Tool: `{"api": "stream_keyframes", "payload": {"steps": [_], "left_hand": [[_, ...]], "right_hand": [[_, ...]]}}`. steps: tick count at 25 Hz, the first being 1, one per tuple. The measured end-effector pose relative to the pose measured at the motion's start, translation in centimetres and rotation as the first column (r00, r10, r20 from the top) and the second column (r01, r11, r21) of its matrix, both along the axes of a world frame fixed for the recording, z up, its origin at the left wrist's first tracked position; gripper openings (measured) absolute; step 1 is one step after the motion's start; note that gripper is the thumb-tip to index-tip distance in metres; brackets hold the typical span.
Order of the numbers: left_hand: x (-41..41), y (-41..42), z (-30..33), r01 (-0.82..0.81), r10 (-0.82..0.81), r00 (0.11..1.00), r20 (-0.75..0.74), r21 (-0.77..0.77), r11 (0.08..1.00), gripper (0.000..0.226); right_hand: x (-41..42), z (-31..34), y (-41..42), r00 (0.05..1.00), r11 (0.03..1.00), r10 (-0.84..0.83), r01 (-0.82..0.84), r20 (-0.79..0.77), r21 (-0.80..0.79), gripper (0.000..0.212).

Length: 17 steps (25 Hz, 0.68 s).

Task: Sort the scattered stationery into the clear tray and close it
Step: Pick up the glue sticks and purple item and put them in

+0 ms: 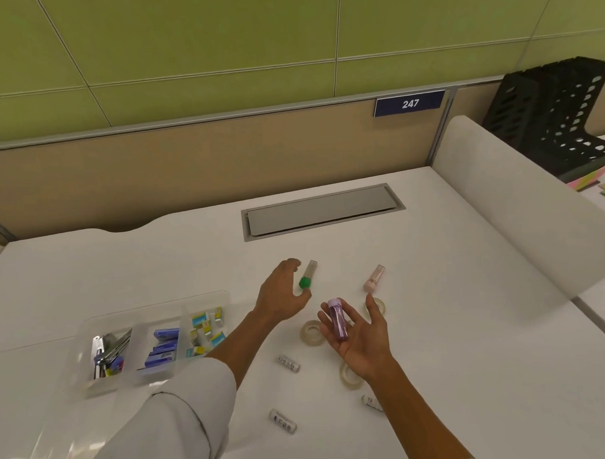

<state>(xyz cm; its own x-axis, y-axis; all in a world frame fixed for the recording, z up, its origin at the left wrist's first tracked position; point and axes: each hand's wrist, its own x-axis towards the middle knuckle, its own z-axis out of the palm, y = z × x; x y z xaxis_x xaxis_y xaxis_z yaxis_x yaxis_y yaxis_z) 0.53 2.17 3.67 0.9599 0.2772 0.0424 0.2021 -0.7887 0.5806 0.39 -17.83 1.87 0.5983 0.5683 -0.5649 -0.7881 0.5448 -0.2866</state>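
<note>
The clear plastic compartment tray [224, 295] sits open on the left of the white desk [433, 276], and three of its sections are already stocked: metal staplers and clips [108, 353] in the leftmost, blue staple boxes [163, 349] in the middle, small teal-and-yellow boxes [207, 330] in the next, so by my reckoning the sorting is roughly half done. The right hand [358, 340] lies palm up with fingers loosely spread, carrying a translucent purple tube with a lilac cap [337, 317] on its fingers rather than clasping it. The left hand [282, 293] reaches forward with thumb and fingers spread wide around the green cap of a clear tube with a green cap [307, 275], the thumb tip touching or just beside the cap; nothing is gripped yet. Still loose on the desk are a pale pink capped tube [374, 278] to the right, three clear tape rolls, one left of the right hand [310, 332], one partly behind its fingers [382, 305] and one under the wrist [351, 377], and three small white printed cylinders [288, 363] [283, 420] [370, 402] nearer the person. All of these remain to be binned, and the tray's lid, which I cannot pick out with certainty, is yet to be closed
</note>
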Motion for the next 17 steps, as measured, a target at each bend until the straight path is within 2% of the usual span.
{"api": "stream_keyframes", "payload": {"steps": [5,7,9,11,13,17], "left_hand": [[3.4,-0.6,-4.0,-0.07,0.08,0.985,-0.151,0.074,0.995,0.052],[4.2,-1.2,-4.9,-0.099,0.115,0.986,-0.123,0.134,0.986,0.043],[5.0,-1.5,-5.2,-0.139,0.149,0.987,-0.068,0.13,0.982,0.032],[5.3,-1.5,-5.2,-0.17,0.17,0.985,-0.019,0.003,0.985,0.027],[5.2,-1.1,-4.6,-0.192,0.206,0.978,0.042,-0.221,0.956,0.028],[3.3,-0.9,-1.0,-0.182,0.284,0.956,0.068,-0.622,0.762,0.029]], "right_hand": [[1.3,-0.3,-0.3,1.0,0.999,-0.011,0.012,-0.025,0.031,0.067],[1.7,-0.4,-0.3,0.999,0.999,-0.008,0.009,-0.035,0.04,0.066],[2.2,-0.6,-0.2,0.999,0.999,-0.007,0.008,-0.032,0.039,0.066],[2.5,-0.9,-0.5,1.0,0.999,-0.009,0.01,-0.023,0.033,0.068],[2.7,-1.1,-0.8,1.0,0.999,-0.02,0.021,-0.022,0.04,0.069],[1.9,-0.8,-1.2,0.999,0.997,-0.051,0.052,-0.014,0.063,0.068]]}}
